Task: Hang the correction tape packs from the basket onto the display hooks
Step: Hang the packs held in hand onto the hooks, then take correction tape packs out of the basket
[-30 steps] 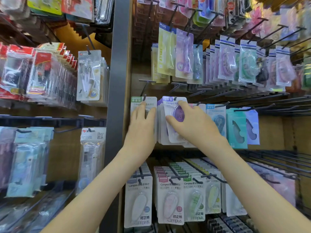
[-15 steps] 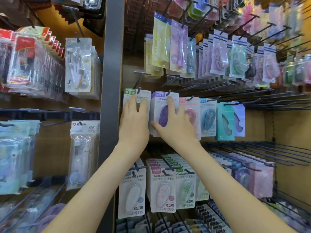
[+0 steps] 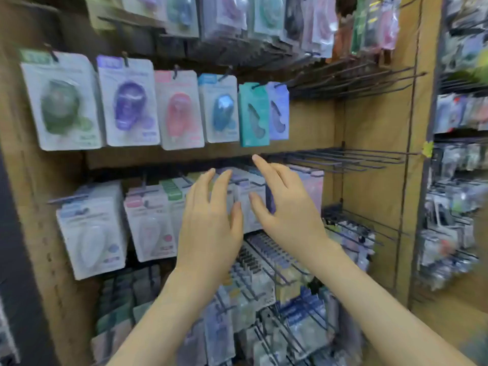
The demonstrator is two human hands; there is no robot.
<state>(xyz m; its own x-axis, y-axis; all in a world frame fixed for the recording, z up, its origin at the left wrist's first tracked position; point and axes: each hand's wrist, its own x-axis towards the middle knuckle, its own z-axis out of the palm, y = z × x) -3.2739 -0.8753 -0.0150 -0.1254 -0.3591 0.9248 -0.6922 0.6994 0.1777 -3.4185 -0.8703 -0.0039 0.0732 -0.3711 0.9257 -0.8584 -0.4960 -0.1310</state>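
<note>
A row of correction tape packs hangs on display hooks: a green pack, a purple pack, a pink pack, a blue pack and a teal pack. My left hand and my right hand hover side by side below that row, fingers straight and spread, holding nothing. They are in front of the lower row of white packs. The basket is not in view. The frame is blurred.
Bare black hooks stick out to the right of the hanging packs, with more above. A wooden side panel bounds the bay on the right. Further packs fill lower hooks and the right shelf.
Both hands have come off the green and purple packs and dropped to the row below. The view has swung right and down, and the hung packs stay on their hooks.
</note>
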